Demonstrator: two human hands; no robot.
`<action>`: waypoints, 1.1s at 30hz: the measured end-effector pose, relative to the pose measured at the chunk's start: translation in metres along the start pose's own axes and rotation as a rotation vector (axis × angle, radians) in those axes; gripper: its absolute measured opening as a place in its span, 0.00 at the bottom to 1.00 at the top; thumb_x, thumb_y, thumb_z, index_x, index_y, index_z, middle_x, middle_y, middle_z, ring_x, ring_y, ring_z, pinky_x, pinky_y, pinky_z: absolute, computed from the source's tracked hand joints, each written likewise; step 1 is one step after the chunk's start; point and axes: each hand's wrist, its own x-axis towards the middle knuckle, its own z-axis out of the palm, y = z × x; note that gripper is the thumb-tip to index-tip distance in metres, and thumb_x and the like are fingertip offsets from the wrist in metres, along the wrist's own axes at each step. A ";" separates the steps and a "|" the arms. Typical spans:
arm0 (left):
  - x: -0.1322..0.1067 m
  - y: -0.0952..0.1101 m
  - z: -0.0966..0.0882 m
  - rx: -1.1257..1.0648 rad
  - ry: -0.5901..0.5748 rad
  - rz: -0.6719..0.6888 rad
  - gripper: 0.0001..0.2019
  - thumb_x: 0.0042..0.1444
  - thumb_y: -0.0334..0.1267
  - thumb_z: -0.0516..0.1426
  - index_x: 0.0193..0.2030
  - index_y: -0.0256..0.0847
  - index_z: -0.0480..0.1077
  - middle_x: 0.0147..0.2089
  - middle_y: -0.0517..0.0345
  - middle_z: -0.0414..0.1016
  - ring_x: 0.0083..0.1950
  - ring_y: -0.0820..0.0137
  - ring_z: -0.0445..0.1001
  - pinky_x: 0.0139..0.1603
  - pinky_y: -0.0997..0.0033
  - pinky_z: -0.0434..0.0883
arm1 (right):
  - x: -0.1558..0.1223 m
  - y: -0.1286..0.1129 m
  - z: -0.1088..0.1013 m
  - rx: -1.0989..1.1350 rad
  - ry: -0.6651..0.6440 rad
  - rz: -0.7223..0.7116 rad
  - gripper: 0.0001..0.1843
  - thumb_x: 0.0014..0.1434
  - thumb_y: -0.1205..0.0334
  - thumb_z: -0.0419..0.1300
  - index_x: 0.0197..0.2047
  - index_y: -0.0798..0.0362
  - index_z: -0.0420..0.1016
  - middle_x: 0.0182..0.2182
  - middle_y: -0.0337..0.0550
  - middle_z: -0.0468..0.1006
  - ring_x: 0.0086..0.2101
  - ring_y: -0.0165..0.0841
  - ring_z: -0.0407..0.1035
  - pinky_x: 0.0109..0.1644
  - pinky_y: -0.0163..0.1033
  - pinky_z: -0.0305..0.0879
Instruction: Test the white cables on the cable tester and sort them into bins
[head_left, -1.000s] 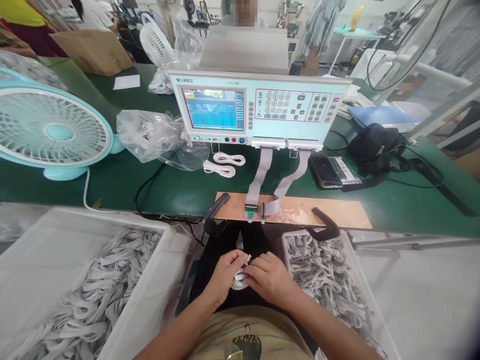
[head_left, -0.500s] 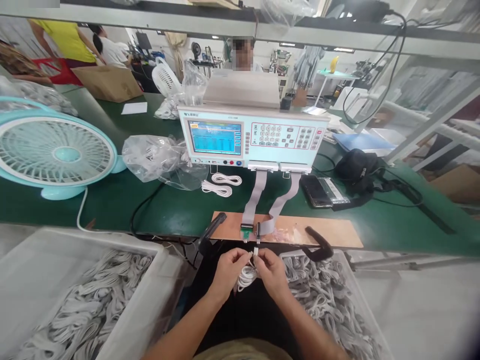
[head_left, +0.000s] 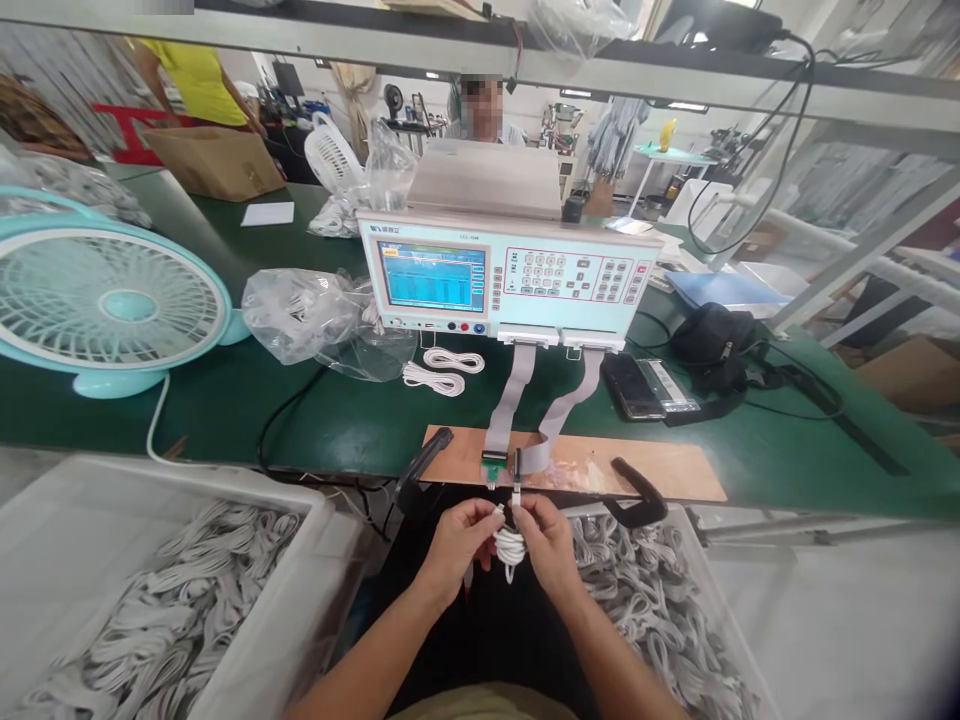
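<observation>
A coiled white cable (head_left: 511,548) hangs between my two hands. My left hand (head_left: 456,545) is closed, pinching one end plug of the cable just below the small green circuit board (head_left: 493,469). With thumb and fingers my right hand (head_left: 550,548) grips the other end plug (head_left: 516,498), which meets the right-hand test socket (head_left: 517,470). Whether that plug is fully seated I cannot tell. Grey ribbon cables (head_left: 510,395) run from board and socket up to a white cable tester (head_left: 442,325) with a lit blue screen.
Bins of coiled cables stand at left (head_left: 300,540) and right (head_left: 739,640). Black clamps (head_left: 424,470) hold a wooden strip (head_left: 450,460) at the table edge. A turquoise fan (head_left: 127,305), bagged cables (head_left: 300,310), two cable coils (head_left: 442,370) and a phone (head_left: 634,385) lie around. A person sits opposite.
My right hand has moved the plug slightly up to the right-hand socket. The coil has shifted a little right, and my left hand still pinches the other end.
</observation>
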 end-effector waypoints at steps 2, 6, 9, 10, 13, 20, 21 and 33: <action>0.000 0.001 -0.001 0.043 -0.001 0.008 0.11 0.45 0.42 0.61 0.28 0.34 0.69 0.19 0.64 0.67 0.18 0.78 0.64 0.15 0.81 0.62 | 0.000 0.000 0.000 -0.009 0.015 -0.011 0.11 0.58 0.57 0.55 0.33 0.55 0.73 0.27 0.41 0.72 0.29 0.33 0.65 0.35 0.36 0.62; 0.001 0.003 -0.004 0.166 -0.031 0.035 0.13 0.47 0.44 0.60 0.29 0.34 0.70 0.17 0.62 0.67 0.18 0.76 0.65 0.15 0.79 0.63 | 0.001 -0.002 0.001 -0.033 0.022 -0.023 0.11 0.58 0.56 0.55 0.32 0.54 0.72 0.25 0.39 0.71 0.28 0.32 0.64 0.33 0.35 0.61; 0.004 0.003 -0.008 0.230 -0.067 0.061 0.13 0.48 0.45 0.59 0.29 0.34 0.70 0.16 0.62 0.67 0.18 0.75 0.66 0.15 0.79 0.63 | 0.001 -0.003 0.002 -0.017 0.023 -0.006 0.11 0.58 0.55 0.56 0.31 0.54 0.72 0.25 0.39 0.71 0.27 0.32 0.63 0.33 0.35 0.60; 0.005 0.002 -0.009 0.246 -0.072 0.064 0.13 0.49 0.45 0.59 0.29 0.35 0.70 0.16 0.63 0.67 0.18 0.75 0.66 0.15 0.79 0.63 | 0.001 -0.003 0.002 -0.004 0.023 0.005 0.11 0.58 0.55 0.56 0.31 0.54 0.72 0.25 0.39 0.71 0.27 0.32 0.63 0.33 0.35 0.60; 0.007 0.002 -0.012 0.298 -0.100 0.078 0.13 0.49 0.46 0.58 0.28 0.35 0.69 0.16 0.63 0.66 0.17 0.75 0.66 0.15 0.79 0.62 | 0.000 -0.002 0.003 0.040 0.014 0.040 0.12 0.57 0.54 0.56 0.32 0.54 0.71 0.25 0.39 0.71 0.27 0.32 0.63 0.33 0.35 0.60; 0.006 0.007 -0.017 0.436 -0.224 0.081 0.15 0.54 0.47 0.52 0.26 0.37 0.66 0.21 0.63 0.66 0.22 0.75 0.66 0.19 0.79 0.61 | 0.000 -0.001 0.003 0.115 -0.001 0.090 0.11 0.57 0.54 0.57 0.31 0.54 0.71 0.24 0.37 0.69 0.26 0.30 0.60 0.31 0.34 0.59; 0.005 0.008 -0.017 0.459 -0.241 0.080 0.16 0.54 0.47 0.52 0.25 0.37 0.65 0.21 0.63 0.66 0.22 0.75 0.66 0.20 0.79 0.61 | 0.000 -0.001 0.004 0.128 -0.006 0.093 0.11 0.57 0.54 0.57 0.31 0.54 0.70 0.24 0.37 0.69 0.25 0.30 0.60 0.31 0.34 0.59; 0.006 0.011 -0.019 0.589 -0.230 0.253 0.16 0.57 0.42 0.50 0.21 0.38 0.60 0.24 0.63 0.62 0.25 0.75 0.63 0.25 0.78 0.61 | 0.001 -0.007 0.002 0.129 -0.030 0.084 0.10 0.57 0.55 0.57 0.33 0.54 0.72 0.27 0.39 0.71 0.29 0.32 0.62 0.35 0.35 0.59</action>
